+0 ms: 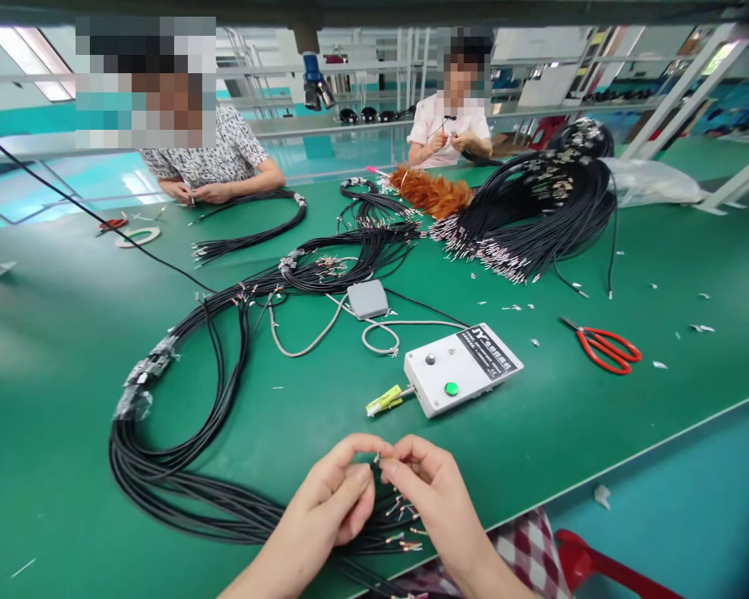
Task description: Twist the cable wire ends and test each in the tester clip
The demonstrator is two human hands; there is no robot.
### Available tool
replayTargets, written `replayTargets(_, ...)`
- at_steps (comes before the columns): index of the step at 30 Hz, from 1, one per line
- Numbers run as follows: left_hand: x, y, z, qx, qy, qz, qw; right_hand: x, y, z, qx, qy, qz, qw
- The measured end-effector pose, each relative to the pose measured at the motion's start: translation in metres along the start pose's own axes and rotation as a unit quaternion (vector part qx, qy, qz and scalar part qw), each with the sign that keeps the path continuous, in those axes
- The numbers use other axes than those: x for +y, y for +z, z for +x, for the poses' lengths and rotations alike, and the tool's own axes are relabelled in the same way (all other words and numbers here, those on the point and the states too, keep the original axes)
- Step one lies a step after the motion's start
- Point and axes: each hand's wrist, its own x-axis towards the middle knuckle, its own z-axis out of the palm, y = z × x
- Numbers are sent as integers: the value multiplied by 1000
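My left hand (334,495) and my right hand (428,487) meet at the near edge of the green table (62,399), fingertips pinched together on the metal-tipped end of a black wire (378,457). Under both hands lies a bundle of black cables (181,491) with crimped terminal ends (405,545) fanned out beneath my fingers. The bundle loops away to the left and back across the table. A white tester box (462,368) with a green button and a black knob sits just beyond my hands, with a yellow-green connector (384,401) sticking out of its left side.
Red-handled scissors (605,345) lie to the right. A grey box (368,299) with grey cord sits behind the tester. A large heap of black cables (537,208) and an orange duster (434,191) lie at the far side, where two people handle wires. Wire scraps dot the table.
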Motion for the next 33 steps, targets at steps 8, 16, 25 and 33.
replayTargets(8, -14, 9, 16, 166, 36, 28, 985, -6, -6, 3, 5, -45, -98, 994)
replayTargets(16, -18, 11, 20, 167, 188, 285, 925, -7, -34, 3, -7, -151, -301, 942)
replayTargets(25, -17, 3, 23, 133, 213, 339, 907, -16, -30, 11, -21, -376, -541, 752)
replayTargets(33, -18, -17, 28, 225, 132, 261, 929, -29, -40, 36, 21, -440, -604, 664)
